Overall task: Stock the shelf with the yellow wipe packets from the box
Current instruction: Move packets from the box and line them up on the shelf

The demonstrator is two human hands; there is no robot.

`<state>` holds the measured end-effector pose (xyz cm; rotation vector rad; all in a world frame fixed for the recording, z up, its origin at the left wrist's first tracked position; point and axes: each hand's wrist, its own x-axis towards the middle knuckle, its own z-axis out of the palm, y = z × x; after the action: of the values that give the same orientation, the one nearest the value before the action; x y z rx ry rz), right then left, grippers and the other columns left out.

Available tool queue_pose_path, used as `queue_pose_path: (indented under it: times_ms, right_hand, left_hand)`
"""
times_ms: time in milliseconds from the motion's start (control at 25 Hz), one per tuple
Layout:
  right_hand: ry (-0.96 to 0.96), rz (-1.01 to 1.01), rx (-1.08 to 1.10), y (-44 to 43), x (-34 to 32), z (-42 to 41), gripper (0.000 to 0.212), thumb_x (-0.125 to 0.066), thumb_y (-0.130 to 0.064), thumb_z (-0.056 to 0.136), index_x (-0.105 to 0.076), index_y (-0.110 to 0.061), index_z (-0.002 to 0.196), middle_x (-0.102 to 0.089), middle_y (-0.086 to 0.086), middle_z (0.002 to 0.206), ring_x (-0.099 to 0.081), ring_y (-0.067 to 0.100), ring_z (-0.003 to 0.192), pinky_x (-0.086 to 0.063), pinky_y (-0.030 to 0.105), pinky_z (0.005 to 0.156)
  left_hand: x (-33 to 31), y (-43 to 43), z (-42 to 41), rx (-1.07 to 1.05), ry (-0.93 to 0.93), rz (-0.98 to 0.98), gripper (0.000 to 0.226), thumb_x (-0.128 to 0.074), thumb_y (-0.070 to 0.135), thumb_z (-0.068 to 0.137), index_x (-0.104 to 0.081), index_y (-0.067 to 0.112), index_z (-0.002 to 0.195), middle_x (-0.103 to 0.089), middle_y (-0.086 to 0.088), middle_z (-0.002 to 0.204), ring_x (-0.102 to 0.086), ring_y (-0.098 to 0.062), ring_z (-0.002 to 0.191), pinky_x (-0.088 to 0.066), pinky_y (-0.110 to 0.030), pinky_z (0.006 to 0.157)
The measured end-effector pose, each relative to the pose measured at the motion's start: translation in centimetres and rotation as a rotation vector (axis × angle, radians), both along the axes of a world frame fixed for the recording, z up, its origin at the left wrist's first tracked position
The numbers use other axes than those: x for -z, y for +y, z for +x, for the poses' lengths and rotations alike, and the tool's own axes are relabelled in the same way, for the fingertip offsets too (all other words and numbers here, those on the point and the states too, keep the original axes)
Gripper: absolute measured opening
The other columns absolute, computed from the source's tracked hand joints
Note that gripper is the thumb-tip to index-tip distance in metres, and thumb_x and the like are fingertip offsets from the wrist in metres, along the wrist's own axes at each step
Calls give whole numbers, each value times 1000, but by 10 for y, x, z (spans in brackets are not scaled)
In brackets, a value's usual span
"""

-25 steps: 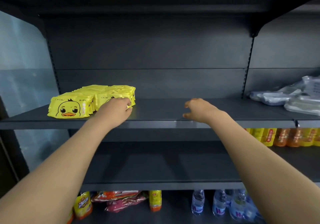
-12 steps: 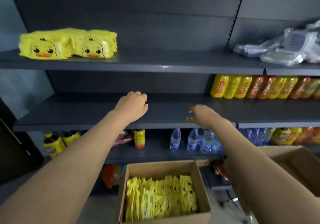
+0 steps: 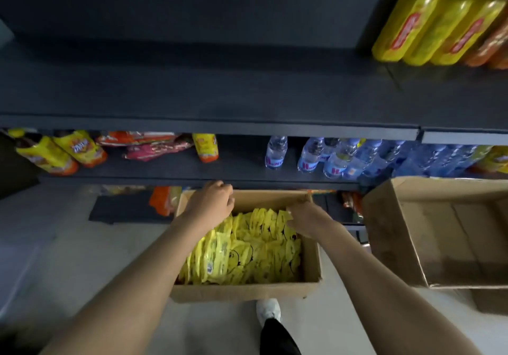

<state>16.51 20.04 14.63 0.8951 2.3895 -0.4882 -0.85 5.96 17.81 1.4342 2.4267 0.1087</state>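
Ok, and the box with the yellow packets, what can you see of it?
The cardboard box is plain brown, open-topped, upright on the pale floor before the shelving. Yellow wipe packets stand on edge inside, filling most of it. Both hands reach in at its far end: left hand by the left corner, right hand at the packet tops; a grip cannot be told. A white shoe is near its front wall.

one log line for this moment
stage: picking from box | left hand: over far-left corner | right hand: at yellow wipe packets | grasp: unclear
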Motion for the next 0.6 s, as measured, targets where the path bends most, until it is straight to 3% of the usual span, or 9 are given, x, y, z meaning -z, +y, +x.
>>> queue_pose_path:
  times_ms: [360, 600]
  right_hand:
    - [-177, -270, 26, -2, 157, 15, 30, -46, -16, 95, -55, -8, 123, -57, 14, 124, -55, 27, 112, -49, 35, 91]
    - [-222, -343, 86, -20, 225, 9, 30, -42, -9, 93, -57, -7, 118, -59, 17, 115, -59, 29, 100, -53, 37, 83]
  left_hand:
    - [167, -40, 22, -316, -292, -236, 27, -46, 25, 95, -59, 9, 113, -63, -6, 115, -60, -20, 102, -51, -36, 82]
    - [234, -51, 42, -676, -520, -192, 32, -42, 21, 98, -56, 1, 119, -63, -10, 116, -58, -21, 106, -42, -26, 84]
